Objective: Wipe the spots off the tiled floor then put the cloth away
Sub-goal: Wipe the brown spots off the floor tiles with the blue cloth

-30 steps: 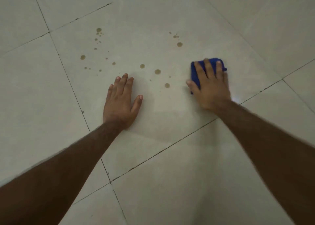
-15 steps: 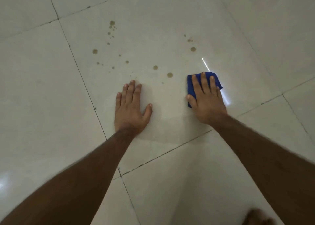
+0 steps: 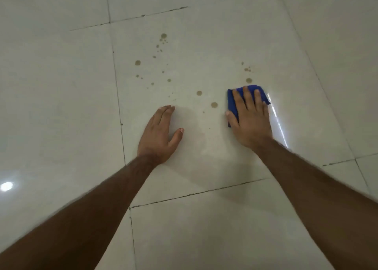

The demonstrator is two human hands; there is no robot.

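Several brown spots [image 3: 214, 105] dot one pale floor tile [image 3: 204, 44], spreading from the far middle toward my hands. A folded blue cloth [image 3: 232, 102] lies flat on that tile. My right hand [image 3: 250, 118] presses down on the cloth with straight fingers and covers most of it. Another spot [image 3: 248, 80] sits just beyond the cloth's far edge. My left hand [image 3: 160, 134] rests flat on the bare tile to the left, fingers together, thumb out, holding nothing.
Dark grout lines [image 3: 196, 193] divide the glossy floor into large tiles. A bright streak of light [image 3: 278, 122] reflects beside my right hand, and a round glare [image 3: 6, 186] shows at the left edge.
My right hand has pushed the cloth a little away from me, toward the spot beyond it. The view has swung, so the tile now looks squarer. My left hand stays planted.
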